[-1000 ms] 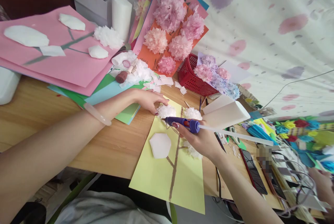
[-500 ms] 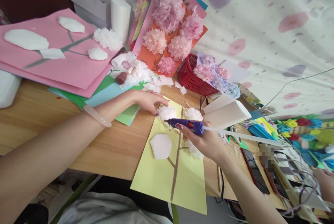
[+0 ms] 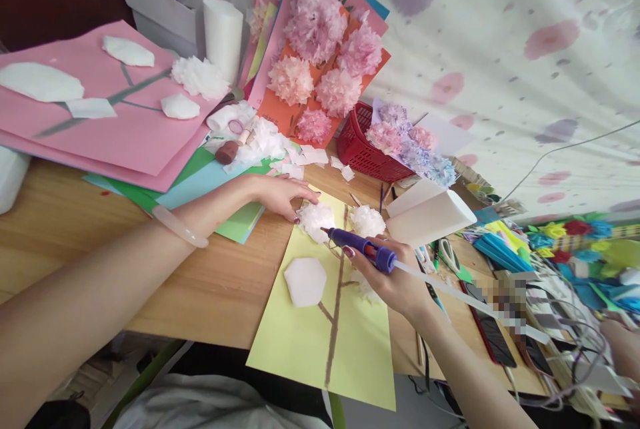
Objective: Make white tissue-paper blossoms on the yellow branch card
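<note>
My right hand (image 3: 397, 279) is wrapped round a purple glue gun (image 3: 359, 246), with a long white glue stick (image 3: 465, 294) sticking out of its back end. The gun's nozzle points left and lies close to the edge of a white ruffled paper flower (image 3: 316, 221); I cannot tell whether they touch. My left hand (image 3: 280, 194) rests with fingers stretched out, their tips at that flower's upper left edge. Beneath is a yellow sheet (image 3: 290, 349) bearing a painted brown stem, a white paper hexagon (image 3: 305, 281) and another white flower (image 3: 367, 221). A further flower is partly hidden behind my right hand.
A red basket (image 3: 370, 154) of paper flowers stands behind. Pink card (image 3: 150, 142) lies left, and a white paper roll (image 3: 435, 216) lies to the right. Phones (image 3: 483, 322), scissors (image 3: 449, 256) and cables crowd the right side, where another person's hand (image 3: 620, 342) shows.
The glue gun has tilted, its back end lower and the glue stick slanting down more steeply. My left hand stays by the flower. The whole view has shifted slightly.
</note>
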`<state>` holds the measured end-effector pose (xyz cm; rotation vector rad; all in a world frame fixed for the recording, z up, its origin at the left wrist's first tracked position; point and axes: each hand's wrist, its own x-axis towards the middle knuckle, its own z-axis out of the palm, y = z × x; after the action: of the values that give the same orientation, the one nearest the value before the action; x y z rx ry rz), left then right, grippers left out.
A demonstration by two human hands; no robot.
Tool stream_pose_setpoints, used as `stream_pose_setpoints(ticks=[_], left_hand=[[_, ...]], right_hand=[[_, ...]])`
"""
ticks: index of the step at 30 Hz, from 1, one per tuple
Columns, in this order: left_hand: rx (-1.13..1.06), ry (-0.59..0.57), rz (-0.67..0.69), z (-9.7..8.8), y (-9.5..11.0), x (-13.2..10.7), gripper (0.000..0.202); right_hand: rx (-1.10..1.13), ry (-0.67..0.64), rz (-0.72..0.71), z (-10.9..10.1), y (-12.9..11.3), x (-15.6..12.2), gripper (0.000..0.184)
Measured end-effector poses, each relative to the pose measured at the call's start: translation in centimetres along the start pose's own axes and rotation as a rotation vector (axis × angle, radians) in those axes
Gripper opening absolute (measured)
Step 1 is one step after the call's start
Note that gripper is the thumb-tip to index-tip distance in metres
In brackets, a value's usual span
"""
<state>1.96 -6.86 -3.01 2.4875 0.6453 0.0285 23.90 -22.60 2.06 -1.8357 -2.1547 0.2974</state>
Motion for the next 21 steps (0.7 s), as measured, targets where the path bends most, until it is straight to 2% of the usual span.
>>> stream_pose_setpoints(ticks=[11,21], left_hand=[[0.006,-0.030,-0.057,-0.3,0.5,-0.2,0.067],[0.021,-0.032,-0.051,-0.3,0.5,-0.2,0.067]], right_hand=[[0.142,0.071,0.065,1.3,0.1,1.0,0.045],[0.200,-0.006,0.109,0.9,-0.1,0.8,0.040]])
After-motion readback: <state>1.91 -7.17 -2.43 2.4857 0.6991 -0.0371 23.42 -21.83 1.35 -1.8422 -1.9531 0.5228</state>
